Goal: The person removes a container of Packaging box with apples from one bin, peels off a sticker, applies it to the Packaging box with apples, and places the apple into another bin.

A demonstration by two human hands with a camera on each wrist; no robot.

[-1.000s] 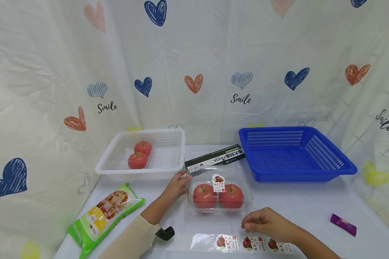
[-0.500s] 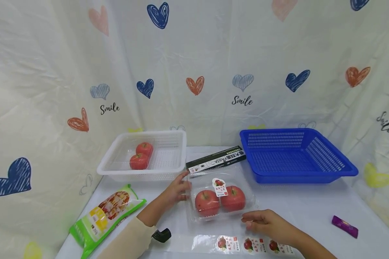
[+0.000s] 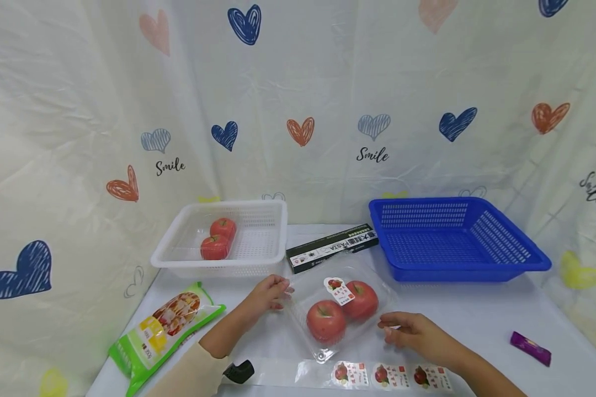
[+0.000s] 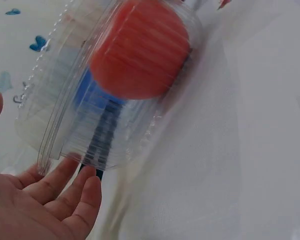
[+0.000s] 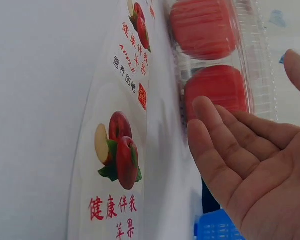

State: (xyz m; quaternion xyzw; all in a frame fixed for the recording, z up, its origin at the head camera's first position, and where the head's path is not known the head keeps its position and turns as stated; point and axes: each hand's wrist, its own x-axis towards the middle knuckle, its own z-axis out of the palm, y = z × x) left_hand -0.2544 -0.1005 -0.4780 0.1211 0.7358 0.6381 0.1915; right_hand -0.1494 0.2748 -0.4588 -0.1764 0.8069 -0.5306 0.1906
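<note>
A clear plastic clamshell box [image 3: 304, 293] with two red apples [image 3: 326, 322] stands in the middle of the table, turned at an angle. An apple-picture sticker [image 3: 340, 291] is on its lid. My left hand [image 3: 265, 298] is at the box's left corner; in the left wrist view its fingers [image 4: 60, 182] touch the box edge, the thumb apart. Near the box's right side is my right hand [image 3: 412, 336], fingers fairly straight and holding nothing. In front lies a clear strip with several apple stickers [image 3: 389, 376].
A white basket [image 3: 218, 264] at back left holds another box of apples. A blue basket [image 3: 469, 274] stands at back right. Between them lies a pasta box [image 3: 331, 248]. A green food bag [image 3: 166, 331] is at left, a purple wrapped snack [image 3: 530, 348] at right.
The apple box has turned, its near left corner swinging toward me. My left hand has stayed by its left edge. My right hand has shifted slightly right and away from me.
</note>
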